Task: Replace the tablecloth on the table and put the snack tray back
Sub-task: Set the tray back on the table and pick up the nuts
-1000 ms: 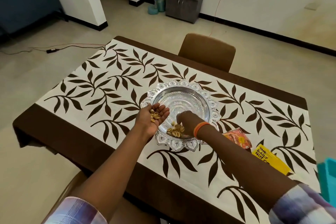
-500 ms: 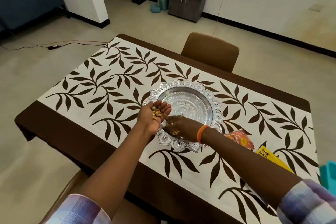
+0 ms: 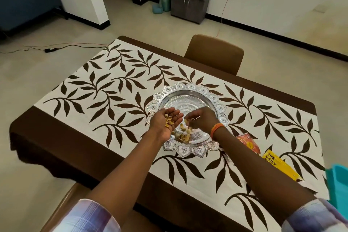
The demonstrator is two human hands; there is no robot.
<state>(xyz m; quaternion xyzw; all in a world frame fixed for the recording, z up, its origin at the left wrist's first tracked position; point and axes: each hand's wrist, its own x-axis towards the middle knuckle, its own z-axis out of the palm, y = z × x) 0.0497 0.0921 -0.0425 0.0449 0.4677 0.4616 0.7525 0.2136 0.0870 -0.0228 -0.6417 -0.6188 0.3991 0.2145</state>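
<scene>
Tablecloth (image 3: 105,98) under tray (image 3: 190,88); left hand (image 3: 165,122) cupped open with shells (image 3: 168,120), right hand (image 3: 202,119) pinching shells.

Single head-worn wide-angle view — looks forward and steeply down from near edge of worktop (image 3: 56,137), close above outstretched forearms. Far chair (image 3: 214,52), floor, back wall at top — edges bowed by lens.

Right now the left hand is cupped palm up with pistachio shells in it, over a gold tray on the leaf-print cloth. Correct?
Not quite: the tray is silver, as the head view shows. The left hand is cupped palm up with pistachio shells in it, over the leaf-print cloth.
</scene>
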